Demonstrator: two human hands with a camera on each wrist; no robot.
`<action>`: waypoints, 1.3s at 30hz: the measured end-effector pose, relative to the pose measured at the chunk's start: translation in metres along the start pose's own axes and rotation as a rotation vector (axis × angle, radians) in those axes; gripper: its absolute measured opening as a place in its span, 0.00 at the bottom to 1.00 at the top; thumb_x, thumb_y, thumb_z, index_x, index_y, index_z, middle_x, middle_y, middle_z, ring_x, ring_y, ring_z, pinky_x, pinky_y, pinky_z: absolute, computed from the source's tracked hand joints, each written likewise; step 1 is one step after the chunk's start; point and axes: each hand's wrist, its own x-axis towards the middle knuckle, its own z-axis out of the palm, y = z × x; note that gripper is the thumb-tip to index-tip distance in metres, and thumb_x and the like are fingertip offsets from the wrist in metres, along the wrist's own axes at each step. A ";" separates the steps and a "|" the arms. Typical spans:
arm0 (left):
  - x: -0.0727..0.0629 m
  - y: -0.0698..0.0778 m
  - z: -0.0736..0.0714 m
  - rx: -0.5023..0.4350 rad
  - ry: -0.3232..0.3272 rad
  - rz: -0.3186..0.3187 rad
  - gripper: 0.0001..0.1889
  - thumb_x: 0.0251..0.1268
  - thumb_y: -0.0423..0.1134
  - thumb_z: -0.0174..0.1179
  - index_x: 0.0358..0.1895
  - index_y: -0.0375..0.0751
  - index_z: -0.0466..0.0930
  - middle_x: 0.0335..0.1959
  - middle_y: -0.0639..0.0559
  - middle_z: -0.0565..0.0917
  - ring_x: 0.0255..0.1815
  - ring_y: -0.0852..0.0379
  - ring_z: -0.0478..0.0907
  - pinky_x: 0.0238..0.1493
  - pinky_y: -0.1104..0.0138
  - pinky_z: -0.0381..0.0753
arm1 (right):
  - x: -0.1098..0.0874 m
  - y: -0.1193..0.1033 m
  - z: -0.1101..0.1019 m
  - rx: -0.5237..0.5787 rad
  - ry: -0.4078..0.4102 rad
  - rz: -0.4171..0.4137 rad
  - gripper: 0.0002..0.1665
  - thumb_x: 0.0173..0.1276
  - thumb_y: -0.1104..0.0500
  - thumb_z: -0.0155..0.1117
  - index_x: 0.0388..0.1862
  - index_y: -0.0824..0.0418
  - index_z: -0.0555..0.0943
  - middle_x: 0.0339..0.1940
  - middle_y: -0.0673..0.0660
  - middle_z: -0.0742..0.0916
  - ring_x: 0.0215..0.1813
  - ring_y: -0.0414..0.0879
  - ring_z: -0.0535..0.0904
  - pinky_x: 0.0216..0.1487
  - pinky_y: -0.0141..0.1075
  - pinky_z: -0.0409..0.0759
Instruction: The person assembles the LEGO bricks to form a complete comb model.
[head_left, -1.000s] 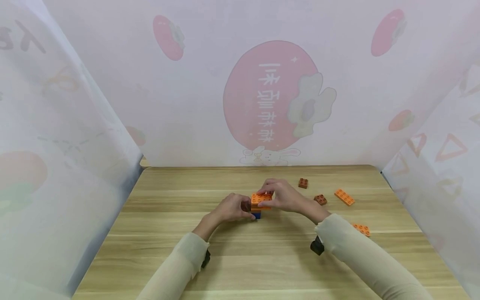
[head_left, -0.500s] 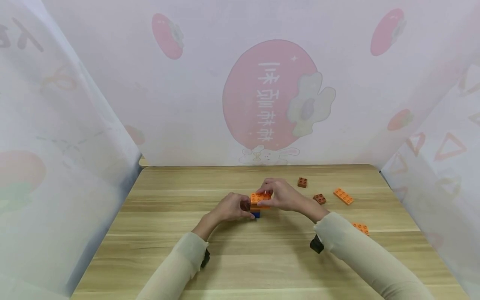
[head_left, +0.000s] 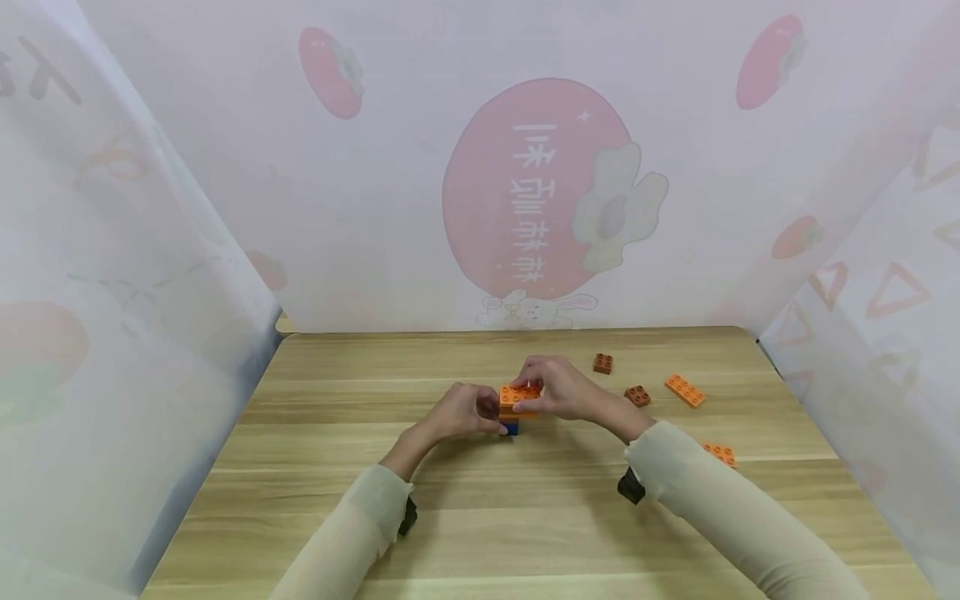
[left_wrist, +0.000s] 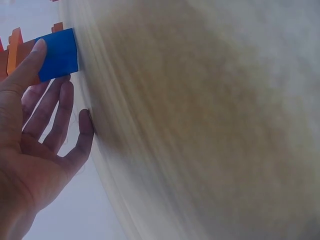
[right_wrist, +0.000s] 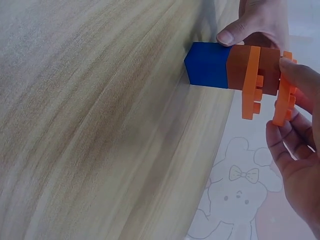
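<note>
A small tower of toy building bricks stands on the table between the hands. From the bottom up, the right wrist view shows a blue brick [right_wrist: 207, 65], a brown brick [right_wrist: 237, 67], a flat orange brick [right_wrist: 248, 97], another brown brick [right_wrist: 270, 72] and a flat orange brick [right_wrist: 283, 102] on top. Both orange pieces jut out to one side. My left hand [head_left: 461, 412] pinches the tower low down, its thumb against the blue brick, other fingers behind. Thumb and fingers of my right hand [head_left: 564, 392] grip the top orange brick by its edges.
Right of the tower lie two loose brown bricks, one farther back [head_left: 603, 363] and one nearer [head_left: 637, 396]. A flat orange brick [head_left: 685, 390] lies beyond them. Another orange brick [head_left: 719, 454] is partly covered by the right sleeve [head_left: 720, 508]. A printed curtain [head_left: 390, 208] surrounds the wooden table [head_left: 480, 517].
</note>
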 end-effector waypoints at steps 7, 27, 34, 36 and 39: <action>0.000 0.000 -0.001 -0.034 0.002 0.006 0.14 0.58 0.37 0.81 0.45 0.40 0.88 0.39 0.52 0.92 0.38 0.62 0.88 0.42 0.70 0.87 | 0.002 0.001 -0.001 0.009 -0.010 0.011 0.16 0.64 0.55 0.83 0.47 0.62 0.92 0.39 0.50 0.88 0.35 0.40 0.80 0.37 0.31 0.80; 0.003 -0.002 -0.002 -0.052 -0.002 0.007 0.14 0.58 0.36 0.81 0.45 0.41 0.89 0.39 0.52 0.93 0.40 0.60 0.89 0.45 0.67 0.88 | 0.012 -0.007 -0.009 -0.009 -0.091 0.076 0.13 0.62 0.57 0.84 0.42 0.60 0.91 0.36 0.51 0.86 0.35 0.46 0.78 0.36 0.31 0.76; 0.002 -0.003 -0.001 -0.047 -0.006 0.018 0.13 0.58 0.36 0.81 0.45 0.41 0.89 0.39 0.52 0.93 0.40 0.60 0.89 0.45 0.68 0.88 | 0.015 -0.008 -0.009 -0.023 -0.119 0.085 0.12 0.60 0.59 0.84 0.41 0.60 0.91 0.36 0.51 0.86 0.35 0.45 0.78 0.37 0.31 0.76; 0.002 -0.003 -0.001 -0.044 -0.002 0.021 0.13 0.58 0.36 0.81 0.45 0.41 0.89 0.39 0.52 0.93 0.40 0.60 0.89 0.45 0.67 0.88 | 0.016 -0.008 -0.010 -0.028 -0.120 0.085 0.12 0.60 0.59 0.84 0.40 0.60 0.91 0.36 0.51 0.86 0.35 0.43 0.77 0.37 0.31 0.76; 0.003 -0.002 -0.001 -0.039 0.003 0.013 0.13 0.58 0.36 0.81 0.45 0.42 0.89 0.39 0.52 0.93 0.40 0.60 0.89 0.45 0.68 0.88 | 0.015 -0.009 -0.010 -0.031 -0.115 0.085 0.12 0.60 0.59 0.84 0.41 0.61 0.91 0.36 0.51 0.87 0.35 0.43 0.77 0.37 0.31 0.76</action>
